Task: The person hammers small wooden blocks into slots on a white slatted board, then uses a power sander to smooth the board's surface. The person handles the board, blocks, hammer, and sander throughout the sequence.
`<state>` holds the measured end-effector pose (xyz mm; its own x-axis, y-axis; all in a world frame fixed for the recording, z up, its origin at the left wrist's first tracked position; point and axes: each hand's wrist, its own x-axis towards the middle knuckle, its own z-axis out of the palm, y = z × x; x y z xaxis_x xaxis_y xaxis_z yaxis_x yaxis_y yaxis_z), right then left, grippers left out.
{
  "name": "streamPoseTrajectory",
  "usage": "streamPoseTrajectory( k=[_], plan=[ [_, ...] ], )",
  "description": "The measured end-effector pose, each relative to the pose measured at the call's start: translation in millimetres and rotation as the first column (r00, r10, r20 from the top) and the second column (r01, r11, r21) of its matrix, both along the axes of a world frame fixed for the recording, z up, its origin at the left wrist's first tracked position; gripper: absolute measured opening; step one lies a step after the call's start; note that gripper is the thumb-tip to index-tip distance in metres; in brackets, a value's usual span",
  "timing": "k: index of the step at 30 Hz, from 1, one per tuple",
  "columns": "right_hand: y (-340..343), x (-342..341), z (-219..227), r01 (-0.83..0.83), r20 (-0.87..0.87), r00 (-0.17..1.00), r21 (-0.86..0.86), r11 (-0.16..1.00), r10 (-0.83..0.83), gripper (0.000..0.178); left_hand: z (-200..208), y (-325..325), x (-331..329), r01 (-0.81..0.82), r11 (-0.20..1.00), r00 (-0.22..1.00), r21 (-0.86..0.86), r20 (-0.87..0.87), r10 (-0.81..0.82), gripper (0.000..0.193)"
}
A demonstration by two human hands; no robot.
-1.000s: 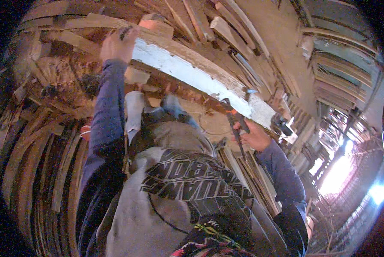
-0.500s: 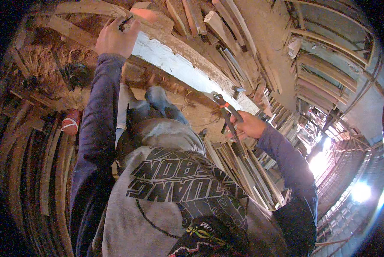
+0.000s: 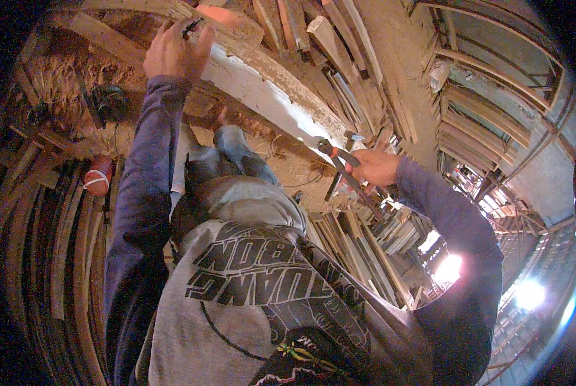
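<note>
A long timber beam (image 3: 281, 108) with a whitish top face runs from the upper left toward my right hand. My left hand (image 3: 177, 55) rests at the beam's far left part, its fingers curled beside a small dark thing (image 3: 193, 27) that I cannot make out. My right hand (image 3: 377, 168) grips a pair of pliers (image 3: 344, 157) with dark handles and an orange band. The pliers' jaws point up and left over the beam's right part; whether they touch it I cannot tell.
Stacked boards (image 3: 63, 244) stand at the left, beside a red roundish thing with a white band (image 3: 98, 178). More loose timber (image 3: 333, 38) lies beyond the beam, and planks (image 3: 359, 244) lie below my right hand. A roof with bright openings shows at the right.
My right hand and the pliers have shifted slightly, with the handles swung rightward and closer together. The left hand stays at the beam. The view has tilted a little.
</note>
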<state>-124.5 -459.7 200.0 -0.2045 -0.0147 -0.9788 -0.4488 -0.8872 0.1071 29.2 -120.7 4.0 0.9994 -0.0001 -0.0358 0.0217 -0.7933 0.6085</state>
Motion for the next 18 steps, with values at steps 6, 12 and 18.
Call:
streamPoseTrajectory(
  k=[6, 12, 18],
  plan=[
    [0.3, 13.2, 2.2, 0.367, -0.116, 0.922, -0.037, 0.929, -0.369, 0.022, 4.2, 1.1, 4.2, -0.021, 0.999, 0.999, 0.027, -0.046, 0.022, 0.049],
    [-8.6, -3.2, 1.3, 0.439, -0.071, 0.896, -0.02, 0.898, -0.439, 0.02, -0.3, 4.9, 5.7, -0.032, 0.998, 0.999, 0.049, -0.007, 0.032, 0.05],
    [-2.7, -25.2, 5.5, 0.692, 0.019, 0.719, -0.105, 0.714, -0.694, 0.022, -2.0, 8.1, 10.1, -0.008, 1.0, 1.0, 0.011, 0.0, 0.008, 0.053]
  ],
)
